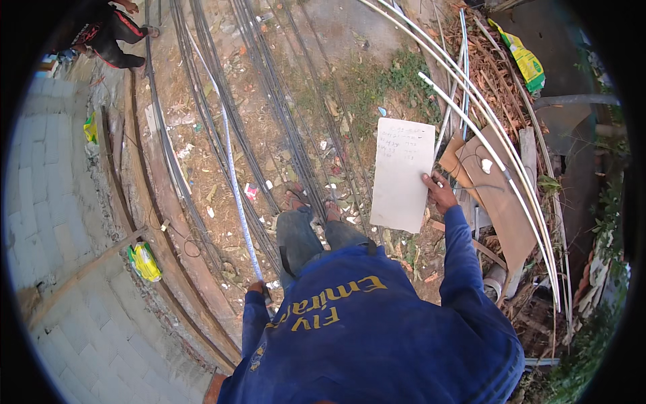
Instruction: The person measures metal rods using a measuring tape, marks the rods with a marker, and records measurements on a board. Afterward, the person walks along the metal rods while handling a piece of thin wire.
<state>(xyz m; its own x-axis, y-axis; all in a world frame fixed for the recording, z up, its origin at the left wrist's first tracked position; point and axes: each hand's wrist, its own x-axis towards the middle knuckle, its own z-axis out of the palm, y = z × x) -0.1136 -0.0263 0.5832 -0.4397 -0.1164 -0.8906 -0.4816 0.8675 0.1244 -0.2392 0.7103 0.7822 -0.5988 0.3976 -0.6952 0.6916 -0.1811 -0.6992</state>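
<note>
My right hand (pixel 440 192) grips the lower right edge of a pale sheet of paper or card (pixel 401 192), which bears handwritten lines near its top. A small white stick-like item shows between the fingers, too small to name. Low at my left side, my left hand (pixel 257 289) holds the near end of a long white measuring tape (pixel 234 177). A dark object, perhaps the tape's case, shows beside that hand, partly hidden. The tape stretches away over bundles of steel reinforcing bars (pixel 282 111) lying on the ground. Several bars pass by my sandalled feet.
At the upper left stands another person (pixel 108 33) near the bars. Wooden planks (pixel 151 212) edge a grey block wall (pixel 45 192) on the left. White plastic pipes (pixel 484 101) curve along the right, over brown boards (pixel 499 197). Yellow-green bags (pixel 525 55) and litter lie around.
</note>
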